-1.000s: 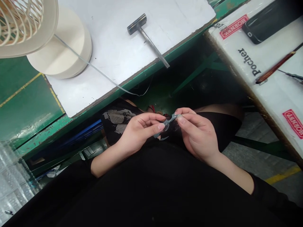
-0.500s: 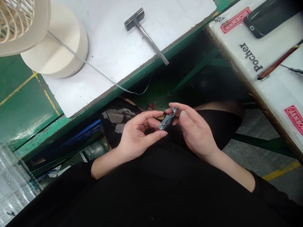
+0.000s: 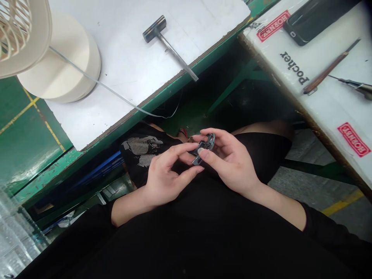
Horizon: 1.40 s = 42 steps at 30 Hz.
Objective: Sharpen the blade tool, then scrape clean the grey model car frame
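Observation:
Both my hands are down in my lap, below the bench edge, meeting on a small grey metal part point(image 3: 205, 146) with a rounded end. My right hand point(image 3: 229, 164) pinches it between thumb and fingers from the right. My left hand point(image 3: 168, 172) touches its lower left end with curled fingertips, thumb stretched under it. Much of the part is hidden by the fingers.
A white-topped green bench point(image 3: 122, 73) carries a cream fan base point(image 3: 62, 71), a thin cable point(image 3: 116, 95) and a T-handled metal tool point(image 3: 168, 48). To the right, a white printed box point(image 3: 319, 100) holds a black phone point(image 3: 310, 17), a brown-handled tool point(image 3: 329, 69) and a metal probe point(image 3: 356, 85).
The metal part has turned in my fingers, its rounded end now up by my right fingertips. My right thumb has come over it and my left fingers have closed in. The view shifted slightly.

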### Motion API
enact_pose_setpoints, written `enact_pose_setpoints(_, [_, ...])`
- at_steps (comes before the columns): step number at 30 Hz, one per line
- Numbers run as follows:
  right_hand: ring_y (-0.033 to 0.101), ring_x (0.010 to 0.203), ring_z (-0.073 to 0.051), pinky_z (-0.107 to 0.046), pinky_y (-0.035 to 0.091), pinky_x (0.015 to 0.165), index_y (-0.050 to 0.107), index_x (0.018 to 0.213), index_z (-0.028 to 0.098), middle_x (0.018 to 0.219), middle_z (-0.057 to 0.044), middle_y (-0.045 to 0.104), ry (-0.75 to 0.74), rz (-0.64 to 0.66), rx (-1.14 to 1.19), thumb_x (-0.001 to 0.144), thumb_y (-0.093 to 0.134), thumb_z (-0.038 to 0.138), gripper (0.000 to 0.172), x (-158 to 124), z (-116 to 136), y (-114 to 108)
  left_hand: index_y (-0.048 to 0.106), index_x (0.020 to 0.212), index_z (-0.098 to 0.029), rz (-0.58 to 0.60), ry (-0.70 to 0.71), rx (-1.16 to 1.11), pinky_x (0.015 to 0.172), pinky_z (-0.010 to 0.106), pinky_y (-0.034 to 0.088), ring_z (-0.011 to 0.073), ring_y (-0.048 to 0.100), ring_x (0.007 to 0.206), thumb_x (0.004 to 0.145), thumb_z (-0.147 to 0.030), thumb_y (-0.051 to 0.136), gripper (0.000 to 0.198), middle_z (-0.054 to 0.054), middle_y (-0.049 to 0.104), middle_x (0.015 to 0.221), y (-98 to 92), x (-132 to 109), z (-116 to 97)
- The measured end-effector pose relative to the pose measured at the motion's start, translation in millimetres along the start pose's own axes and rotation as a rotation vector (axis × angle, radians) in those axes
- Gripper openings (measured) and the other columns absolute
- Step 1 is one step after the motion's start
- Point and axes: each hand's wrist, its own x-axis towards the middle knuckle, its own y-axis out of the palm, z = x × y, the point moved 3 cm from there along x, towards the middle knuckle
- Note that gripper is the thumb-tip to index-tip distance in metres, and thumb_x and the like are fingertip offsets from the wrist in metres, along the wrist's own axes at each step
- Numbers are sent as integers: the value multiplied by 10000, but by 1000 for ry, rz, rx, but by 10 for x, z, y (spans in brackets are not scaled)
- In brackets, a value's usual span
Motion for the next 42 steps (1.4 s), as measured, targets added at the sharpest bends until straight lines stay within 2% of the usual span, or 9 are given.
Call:
enact_pose_setpoints(3, [855, 1362, -281, -474, 685, 1181, 832, 1422, 343, 1459, -48, 918, 25, 31, 116, 1027, 1046, 450, 463, 13, -19, -17, 890, 1461, -346, -6, 24, 28, 1061, 446, 708, 280, 885, 1011, 914, -233, 1104, 598, 28, 933, 1064, -17, 9, -40])
enact_pose_setpoints(6, [842, 1407, -270, -469, 703, 1204, 821, 1437, 375, 1484, -31, 910, -3, 61, 244, 1069, 1003, 445, 417, 19, -31, -56, 900, 1392, -311, -66, -7, -63, 1189, 467, 690, 331, 835, 1308, 855, -300, 1152, 593, 96, 904, 1342, -67, 63, -49])
enact_pose_setpoints(8, [846, 1417, -289, -496, 730, 1179, 805, 1469, 391, 1536, -37, 891, -20, 123, 319, 1102, 956, 462, 403, 19, -30, -77, 872, 1362, -267, 5, -212, -336, 1143, 444, 724, 320, 837, 1329, 933, -430, 1103, 514, 126, 868, 1422, -63, 121, 7])
enact_pose_setpoints(10, [852, 1425, -328, -533, 760, 1136, 797, 1493, 385, 1596, -62, 866, 3, 207, 386, 1109, 929, 488, 418, 17, -31, -87, 829, 1351, -220, 207, -514, -658, 994, 415, 774, 283, 893, 1148, 1048, -568, 982, 486, 145, 878, 1334, -4, 159, 63])
enact_pose_setpoints(13, [844, 1463, -361, -593, 736, 1205, 811, 1502, 363, 1590, -75, 872, 44, 278, 430, 1095, 918, 516, 448, 15, -30, -98, 789, 1303, -194, 394, -750, -875, 863, 381, 797, 252, 915, 978, 1035, -495, 1013, 461, 120, 897, 1160, 39, 194, 72])
enact_pose_setpoints(18, [833, 1483, -348, -574, 727, 1224, 823, 1555, 401, 1623, -44, 857, 55, 304, 399, 1157, 857, 481, 407, -6, -13, -78, 863, 1317, -194, 378, -695, -822, 835, 322, 780, 236, 921, 959, 925, -257, 1098, 461, 87, 912, 1099, 71, 207, 43])
enact_pose_setpoints(24, [857, 1308, -317, -526, 711, 1194, 829, 1526, 367, 1446, -57, 890, -99, 59, -55, 1069, 977, 483, 494, -53, 76, -105, 923, 1287, -236, 105, -462, -632, 934, 282, 753, 206, 896, 1077, 875, -186, 1125, 461, 66, 942, 1180, 35, 160, 25])
enact_pose_setpoints(29, [860, 1286, -339, -542, 722, 1121, 861, 1504, 361, 1439, -64, 895, -115, 15, -159, 1096, 938, 483, 433, -61, 91, -128, 921, 1284, -220, 110, -638, -706, 800, 287, 788, 219, 920, 1000, 911, -295, 1120, 429, 85, 943, 1198, 34, 138, 64])
enact_pose_setpoints(42, [872, 1235, -302, -509, 763, 1103, 922, 1389, 354, 1362, -41, 922, 52, 79, 168, 1073, 977, 537, 370, 89, 59, -158, 825, 1418, -193, 189, -810, -812, 775, 251, 787, 317, 984, 1046, 1020, -345, 1041, 477, 88, 949, 1018, 1, 206, 35])
